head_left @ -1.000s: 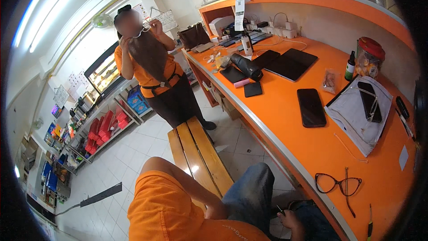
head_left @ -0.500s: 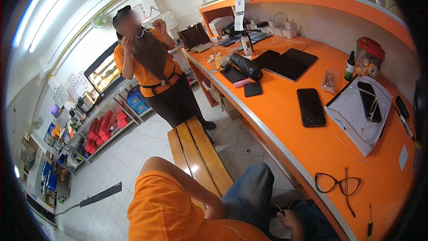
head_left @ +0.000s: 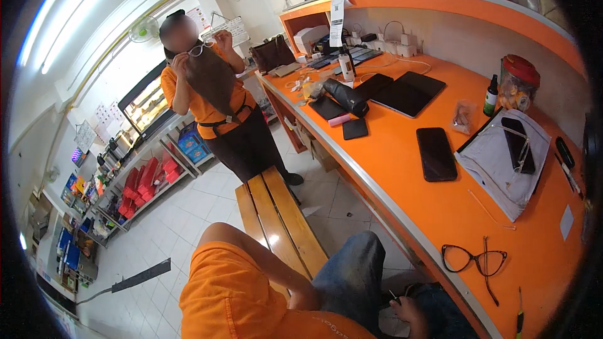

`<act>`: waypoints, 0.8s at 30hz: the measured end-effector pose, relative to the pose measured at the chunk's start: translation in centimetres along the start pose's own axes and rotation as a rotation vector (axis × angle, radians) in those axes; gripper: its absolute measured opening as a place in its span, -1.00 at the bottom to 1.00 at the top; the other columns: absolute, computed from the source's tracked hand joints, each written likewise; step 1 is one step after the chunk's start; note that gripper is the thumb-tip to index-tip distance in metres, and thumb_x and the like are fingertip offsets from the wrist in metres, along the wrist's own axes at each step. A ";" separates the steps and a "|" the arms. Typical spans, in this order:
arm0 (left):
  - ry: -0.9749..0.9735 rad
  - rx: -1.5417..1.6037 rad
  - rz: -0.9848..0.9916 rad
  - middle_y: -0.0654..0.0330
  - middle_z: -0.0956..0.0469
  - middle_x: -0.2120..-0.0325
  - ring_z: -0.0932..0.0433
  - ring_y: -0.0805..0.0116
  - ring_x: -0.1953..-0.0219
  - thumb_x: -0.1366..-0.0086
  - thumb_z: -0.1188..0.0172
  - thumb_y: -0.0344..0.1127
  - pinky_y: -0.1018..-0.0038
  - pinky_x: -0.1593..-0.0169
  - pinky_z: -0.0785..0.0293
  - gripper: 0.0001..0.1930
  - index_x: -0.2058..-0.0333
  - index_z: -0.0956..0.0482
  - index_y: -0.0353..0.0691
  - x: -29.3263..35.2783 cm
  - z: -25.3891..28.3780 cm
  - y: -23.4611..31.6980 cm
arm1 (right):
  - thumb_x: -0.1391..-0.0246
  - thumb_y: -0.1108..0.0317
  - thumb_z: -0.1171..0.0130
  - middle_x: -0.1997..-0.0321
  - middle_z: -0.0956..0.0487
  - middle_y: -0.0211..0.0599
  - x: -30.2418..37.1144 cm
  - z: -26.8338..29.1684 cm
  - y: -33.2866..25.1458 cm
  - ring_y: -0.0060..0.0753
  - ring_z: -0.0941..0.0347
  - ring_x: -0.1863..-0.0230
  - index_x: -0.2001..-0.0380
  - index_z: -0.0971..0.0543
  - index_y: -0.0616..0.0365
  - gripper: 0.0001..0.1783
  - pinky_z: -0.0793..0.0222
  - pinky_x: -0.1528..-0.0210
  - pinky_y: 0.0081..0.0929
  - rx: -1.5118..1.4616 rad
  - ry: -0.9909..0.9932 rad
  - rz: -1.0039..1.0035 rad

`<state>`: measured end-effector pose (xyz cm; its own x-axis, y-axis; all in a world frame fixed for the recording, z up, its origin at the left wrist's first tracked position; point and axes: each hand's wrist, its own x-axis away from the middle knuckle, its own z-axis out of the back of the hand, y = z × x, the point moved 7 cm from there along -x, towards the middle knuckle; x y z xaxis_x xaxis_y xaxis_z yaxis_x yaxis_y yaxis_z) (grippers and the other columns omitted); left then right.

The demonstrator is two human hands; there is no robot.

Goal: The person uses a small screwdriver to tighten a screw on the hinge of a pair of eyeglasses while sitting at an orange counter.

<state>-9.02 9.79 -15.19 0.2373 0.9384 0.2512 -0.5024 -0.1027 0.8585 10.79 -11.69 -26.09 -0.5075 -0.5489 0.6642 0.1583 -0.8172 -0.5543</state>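
My left arm comes down from an orange sleeve, and my left hand (head_left: 304, 296) rests at my lap against the jeans, its fingers hidden. Low beside the desk, my right hand (head_left: 409, 315) is closed around what looks like a small screwdriver (head_left: 394, 295), with a thin metal shaft and dark handle. On the orange desk (head_left: 402, 198) nearest that hand lie black-framed eyeglasses (head_left: 474, 260) with one temple crossing a lens. A second small screwdriver (head_left: 520, 320), with a dark and yellow handle, lies near the desk's front end.
A person (head_left: 207, 81) in orange stands beyond the wooden bench (head_left: 276, 213), holding light-framed glasses (head_left: 197, 50) in both hands. On the desk are a phone (head_left: 437, 154), a tablet (head_left: 409, 93), papers (head_left: 496, 179) with another phone, and a red-lidded jar (head_left: 520, 81).
The standing person has lowered the light-framed glasses slightly from the face. My two hands stay where they were, and the view has shifted a little.
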 end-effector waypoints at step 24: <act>0.256 0.278 0.434 0.12 -0.65 0.38 -0.61 0.11 0.33 0.00 -0.28 -0.22 0.27 0.26 -0.50 -0.76 0.37 -0.64 -0.22 4.8 0.1 -6.6 | -0.30 0.09 0.01 0.43 -0.57 -0.16 -4.2 -1.8 4.2 -0.35 -0.57 0.43 0.14 -0.46 0.40 -0.54 -0.48 0.37 -0.32 -0.216 -0.049 -0.068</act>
<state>-4.48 14.98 -19.62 -0.1682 0.8371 0.5205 -0.2628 -0.5470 0.7948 12.06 -12.52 -32.06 -0.4681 -0.5061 0.7244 -0.0629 -0.7986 -0.5986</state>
